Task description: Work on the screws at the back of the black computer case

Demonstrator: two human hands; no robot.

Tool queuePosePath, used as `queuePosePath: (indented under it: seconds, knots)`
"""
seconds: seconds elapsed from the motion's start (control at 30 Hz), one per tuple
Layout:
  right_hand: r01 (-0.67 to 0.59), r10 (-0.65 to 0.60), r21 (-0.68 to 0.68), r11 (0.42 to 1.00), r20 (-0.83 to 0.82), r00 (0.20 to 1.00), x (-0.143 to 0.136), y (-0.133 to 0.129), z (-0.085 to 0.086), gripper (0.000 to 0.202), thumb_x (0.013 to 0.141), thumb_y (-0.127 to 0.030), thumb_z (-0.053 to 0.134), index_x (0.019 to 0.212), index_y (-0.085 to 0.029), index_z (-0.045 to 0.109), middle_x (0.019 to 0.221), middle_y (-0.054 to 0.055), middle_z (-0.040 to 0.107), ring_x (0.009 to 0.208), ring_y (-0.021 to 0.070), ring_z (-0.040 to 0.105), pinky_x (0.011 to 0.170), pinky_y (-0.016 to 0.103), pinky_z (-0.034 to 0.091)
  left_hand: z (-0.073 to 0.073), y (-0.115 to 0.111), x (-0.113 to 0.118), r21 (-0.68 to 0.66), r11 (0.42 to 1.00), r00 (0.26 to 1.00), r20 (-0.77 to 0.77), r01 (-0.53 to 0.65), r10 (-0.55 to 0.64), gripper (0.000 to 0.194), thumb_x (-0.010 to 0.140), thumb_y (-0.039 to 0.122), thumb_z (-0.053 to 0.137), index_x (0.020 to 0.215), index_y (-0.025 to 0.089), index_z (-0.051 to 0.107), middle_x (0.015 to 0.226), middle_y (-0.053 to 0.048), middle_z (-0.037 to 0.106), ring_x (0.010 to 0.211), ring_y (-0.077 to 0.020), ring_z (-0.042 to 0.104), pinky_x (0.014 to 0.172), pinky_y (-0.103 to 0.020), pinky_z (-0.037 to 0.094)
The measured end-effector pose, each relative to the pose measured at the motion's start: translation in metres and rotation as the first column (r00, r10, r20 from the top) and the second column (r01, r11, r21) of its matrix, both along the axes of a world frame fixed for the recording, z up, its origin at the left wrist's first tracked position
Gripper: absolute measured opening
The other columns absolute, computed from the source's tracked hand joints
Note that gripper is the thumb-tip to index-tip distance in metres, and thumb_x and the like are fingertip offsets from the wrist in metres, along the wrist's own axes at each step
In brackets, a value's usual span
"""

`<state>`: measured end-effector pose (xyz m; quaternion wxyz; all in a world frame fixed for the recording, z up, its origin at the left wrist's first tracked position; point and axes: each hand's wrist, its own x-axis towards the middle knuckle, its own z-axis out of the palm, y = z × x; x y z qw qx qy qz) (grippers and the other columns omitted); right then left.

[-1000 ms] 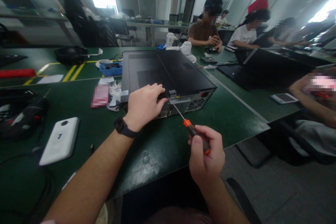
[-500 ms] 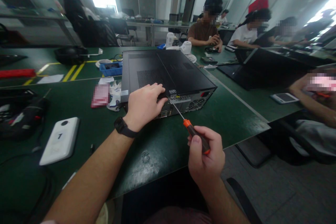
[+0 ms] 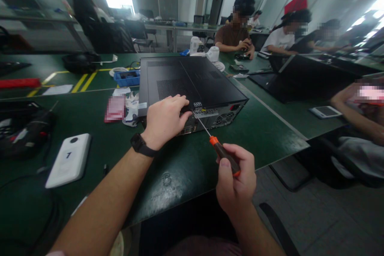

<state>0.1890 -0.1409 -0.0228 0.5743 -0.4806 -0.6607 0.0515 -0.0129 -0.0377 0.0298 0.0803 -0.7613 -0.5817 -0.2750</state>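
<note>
A black desktop computer case [image 3: 210, 76] lies flat on the green table, its rear panel with a fan grille [image 3: 225, 118] facing me. My left hand [image 3: 165, 118] rests on the near edge of the case, fingers stretched over the top and thumb apart from them, beside the screwdriver's tip. My right hand [image 3: 235, 176] is closed around the brown and orange handle of a screwdriver [image 3: 222, 150]. Its thin metal shaft slants up and left to the rear edge of the case. The tip's exact contact point is too small to make out.
A white device marked 1 [image 3: 69, 160] lies left of my forearm. Beyond it are a pink packet [image 3: 115, 108], a glove [image 3: 131, 110] and a blue tray [image 3: 127, 78]. Black laptop-like panels [image 3: 312, 76] stand at right, near a phone [image 3: 325, 112]. Other people sit around the table.
My right hand and the screwdriver have turned very slightly. My left hand and the computer case stay in place.
</note>
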Motion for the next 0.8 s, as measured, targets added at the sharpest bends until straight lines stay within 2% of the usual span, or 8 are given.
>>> queuePosePath:
  seconds: [0.23,0.4,0.53,0.8]
  knots:
    - [0.094,-0.095,0.026,0.995,0.015,0.995,0.001,0.002,-0.007,0.021,0.098,-0.027,0.061,0.118,-0.021,0.066,0.092,0.005,0.077,0.07,0.0167,0.074,0.063,0.029,0.06,-0.001,0.001,-0.001,0.016,1.0,1.0,-0.01,-0.002,0.002,0.025,0.095,0.034,0.07,0.116,0.023,0.075,0.132,-0.007,0.076,0.124,-0.028,0.071,0.1,-0.042,0.058]
    - [0.085,-0.085,0.002,0.996,-0.025,0.996,0.002,0.003,-0.012,0.02,0.102,-0.031,0.059,0.118,-0.021,0.068,0.087,0.003,0.077,0.064,0.0154,0.074,0.06,0.028,0.06,-0.002,0.001,-0.001,0.013,1.0,1.0,-0.003,0.001,-0.001,0.025,0.095,0.033,0.069,0.117,0.024,0.075,0.133,-0.007,0.076,0.125,-0.028,0.071,0.101,-0.042,0.058]
    - [0.061,-0.062,-0.045,0.997,-0.011,0.998,0.001,0.001,-0.008,0.023,0.1,-0.031,0.059,0.12,-0.021,0.066,0.092,0.004,0.076,0.071,0.0171,0.074,0.063,0.03,0.061,-0.001,0.001,0.0,0.008,1.0,1.0,-0.006,-0.01,0.01,0.025,0.095,0.034,0.069,0.117,0.024,0.076,0.133,-0.006,0.076,0.123,-0.0282,0.071,0.1,-0.042,0.058]
    - [0.027,-0.031,0.083,0.996,0.05,0.998,0.0,0.004,0.002,0.021,0.094,-0.02,0.059,0.115,-0.02,0.063,0.098,0.004,0.071,0.083,0.0158,0.073,0.075,0.03,0.062,-0.002,0.001,-0.001,0.0,1.0,1.0,0.007,-0.005,0.005,0.027,0.095,0.034,0.069,0.118,0.024,0.076,0.134,-0.008,0.076,0.125,-0.0288,0.07,0.103,-0.043,0.057]
